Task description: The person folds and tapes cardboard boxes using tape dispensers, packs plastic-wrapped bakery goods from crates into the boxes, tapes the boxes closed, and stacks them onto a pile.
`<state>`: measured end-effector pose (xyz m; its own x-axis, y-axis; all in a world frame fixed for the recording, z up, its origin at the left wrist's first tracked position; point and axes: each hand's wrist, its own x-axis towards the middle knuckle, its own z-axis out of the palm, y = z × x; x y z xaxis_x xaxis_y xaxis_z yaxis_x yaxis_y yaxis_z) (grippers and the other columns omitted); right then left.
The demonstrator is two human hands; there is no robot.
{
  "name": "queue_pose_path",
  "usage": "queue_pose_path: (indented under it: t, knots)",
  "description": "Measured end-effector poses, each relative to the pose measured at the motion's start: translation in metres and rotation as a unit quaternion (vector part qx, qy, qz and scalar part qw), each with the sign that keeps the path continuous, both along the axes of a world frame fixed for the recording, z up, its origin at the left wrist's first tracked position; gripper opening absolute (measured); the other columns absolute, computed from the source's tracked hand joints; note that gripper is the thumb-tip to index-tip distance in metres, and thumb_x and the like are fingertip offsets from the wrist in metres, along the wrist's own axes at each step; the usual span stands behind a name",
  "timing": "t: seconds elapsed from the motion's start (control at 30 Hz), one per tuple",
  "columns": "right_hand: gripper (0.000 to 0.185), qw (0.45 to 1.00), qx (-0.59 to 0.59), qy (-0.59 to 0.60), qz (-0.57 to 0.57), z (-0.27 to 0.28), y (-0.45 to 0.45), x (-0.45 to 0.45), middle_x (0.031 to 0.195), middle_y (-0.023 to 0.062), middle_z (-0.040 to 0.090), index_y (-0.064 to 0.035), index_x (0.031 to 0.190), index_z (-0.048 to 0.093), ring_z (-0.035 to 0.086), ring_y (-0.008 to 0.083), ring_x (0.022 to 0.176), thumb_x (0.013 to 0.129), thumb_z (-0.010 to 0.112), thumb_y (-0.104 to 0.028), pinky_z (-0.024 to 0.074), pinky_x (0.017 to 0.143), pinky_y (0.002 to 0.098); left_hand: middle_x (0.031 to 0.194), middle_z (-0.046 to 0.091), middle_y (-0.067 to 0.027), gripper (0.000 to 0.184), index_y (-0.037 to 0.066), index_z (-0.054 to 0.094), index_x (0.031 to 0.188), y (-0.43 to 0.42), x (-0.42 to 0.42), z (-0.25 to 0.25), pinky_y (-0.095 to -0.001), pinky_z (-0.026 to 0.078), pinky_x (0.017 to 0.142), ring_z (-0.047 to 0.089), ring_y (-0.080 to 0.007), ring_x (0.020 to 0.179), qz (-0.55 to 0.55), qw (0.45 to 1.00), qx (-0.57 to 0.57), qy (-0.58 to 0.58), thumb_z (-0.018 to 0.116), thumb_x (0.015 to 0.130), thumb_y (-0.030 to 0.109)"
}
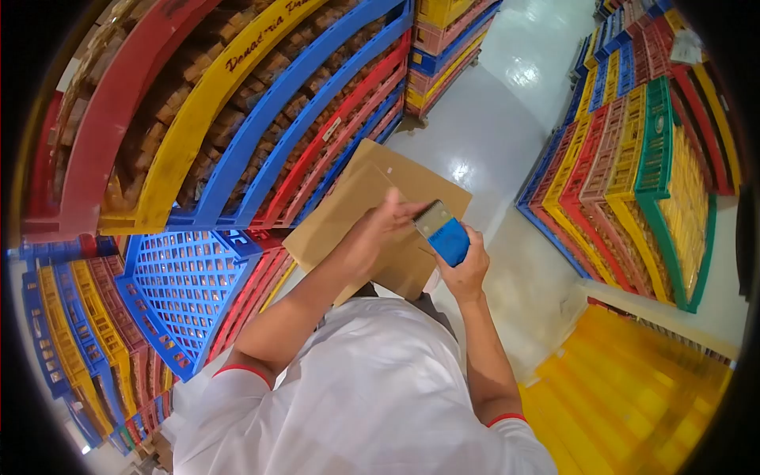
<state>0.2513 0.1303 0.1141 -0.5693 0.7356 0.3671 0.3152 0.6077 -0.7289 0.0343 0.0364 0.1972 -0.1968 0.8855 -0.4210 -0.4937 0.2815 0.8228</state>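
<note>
A smartphone [448, 237], its face blue at the lower part and greyish at the upper, is gripped along its lower right side by my right hand [465, 265]. My left hand [388, 215] hovers by the phone's upper left edge with its fingers stretched out. It holds nothing, and I cannot tell whether a fingertip touches the phone. Beneath both hands is a brown cardboard box [332, 207] with flat panels, in front of my white shirt.
Tall stacks of blue, yellow and red crates [269, 103] filled with small packs rise on the left. Beside them is a tilted blue lattice crate [186, 273]. More crates [602, 190] stand at right across a shiny grey floor [475, 119]. A yellow surface [625, 388] lies lower right.
</note>
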Motion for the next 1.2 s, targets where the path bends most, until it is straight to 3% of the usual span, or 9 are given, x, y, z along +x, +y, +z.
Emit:
queue_pose_path:
  t: [0.13,0.2,0.27,0.37,0.43,0.67,0.87,0.93,1.2]
  knots:
    - [0.083,0.998,0.06,-0.024,-0.01,0.023,0.001,-0.018,0.107,0.0209,0.066,-0.0054,0.145,0.048,0.07,0.039,0.085,0.074,0.09,-0.013,0.0575,0.072,0.0453,0.121,0.073,-0.005,0.031,0.004,0.072,0.125,0.021,-0.006,-0.047,-0.0297,0.048,0.102,0.067,-0.0146,0.113,0.058,0.997,-0.044,-0.039,0.068,0.102,0.024]
    - [0.084,0.996,0.05,-0.069,-0.005,0.04,0.002,-0.035,0.104,0.02,0.065,-0.0103,0.15,0.048,0.069,0.0391,0.083,0.077,0.088,-0.016,0.0573,0.071,0.046,0.105,0.074,0.0002,0.022,0.005,0.078,0.108,0.037,-0.023,-0.075,-0.026,0.051,0.091,0.067,-0.0093,0.097,0.085,0.966,-0.131,0.206,0.069,0.1,0.023]
    - [0.084,0.956,0.001,-0.291,0.033,0.046,0.007,-0.053,0.097,0.018,0.062,-0.0223,0.157,0.045,0.07,0.0371,0.083,0.083,0.084,-0.024,0.0578,0.071,0.0473,0.1,0.072,0.0004,0.019,0.004,0.078,0.102,0.05,-0.064,-0.112,-0.0257,0.051,0.085,0.066,-0.009,0.092,0.154,0.958,-0.097,0.221,0.071,0.099,0.021]
    - [0.078,0.932,-0.044,-0.355,0.054,0.057,0.02,-0.085,0.098,0.0188,0.061,-0.0285,0.157,0.046,0.071,0.0369,0.081,0.087,0.079,-0.03,0.0573,0.068,0.0476,0.095,0.07,-0.0004,0.016,0.004,0.076,0.098,0.056,-0.115,-0.134,-0.0255,0.049,0.075,0.064,-0.0084,0.087,0.16,0.919,-0.006,0.36,0.075,0.097,0.02]
    - [0.076,0.929,-0.027,-0.365,0.061,0.052,0.022,-0.102,0.1,0.0194,0.062,-0.0271,0.157,0.046,0.071,0.0374,0.082,0.088,0.077,-0.03,0.0573,0.068,0.0478,0.101,0.071,-0.0023,0.025,0.004,0.073,0.112,0.055,-0.132,-0.161,-0.0264,0.05,0.079,0.064,-0.0102,0.091,0.127,0.98,-0.048,0.144,0.079,0.094,0.021]
    - [0.065,0.934,0.018,-0.352,0.065,0.032,0.024,-0.144,0.099,0.0194,0.064,-0.0238,0.153,0.052,0.071,0.0392,0.084,0.091,0.071,-0.031,0.0576,0.073,0.0492,0.107,0.074,-0.0062,0.055,0.006,0.056,0.139,0.055,-0.146,-0.157,-0.0275,0.054,0.086,0.07,-0.0133,0.097,0.111,0.988,-0.061,0.09,0.081,0.092,0.021]
    - [0.072,0.927,-0.015,-0.366,0.079,0.038,0.025,-0.148,0.106,0.0215,0.063,-0.0212,0.154,0.05,0.072,0.0403,0.088,0.087,0.075,-0.025,0.0586,0.075,0.05,0.123,0.073,-0.0161,0.052,0.006,0.053,0.147,0.038,-0.166,-0.251,-0.0346,0.055,0.093,0.069,-0.0195,0.112,0.068,0.912,-0.209,0.346,0.071,0.1,0.022]
    - [0.073,0.93,-0.009,-0.36,0.071,0.04,0.023,-0.143,0.106,0.0215,0.063,-0.0215,0.155,0.05,0.071,0.0401,0.088,0.086,0.075,-0.024,0.0586,0.075,0.0499,0.13,0.07,-0.0193,0.049,0.005,0.052,0.15,0.035,-0.154,-0.181,-0.0344,0.054,0.096,0.067,-0.0198,0.119,0.112,0.989,-0.061,0.078,0.059,0.108,0.03]
    - [0.073,0.937,0.012,-0.344,0.061,0.039,0.019,-0.142,0.103,0.0214,0.062,-0.0224,0.156,0.047,0.071,0.0409,0.087,0.088,0.073,-0.02,0.0587,0.076,0.0503,0.111,0.072,-0.0082,0.051,0.005,0.07,0.118,0.071,-0.136,-0.173,-0.0378,0.048,0.103,0.065,-0.0217,0.113,-0.011,0.974,0.022,0.223,0.042,0.112,0.047]
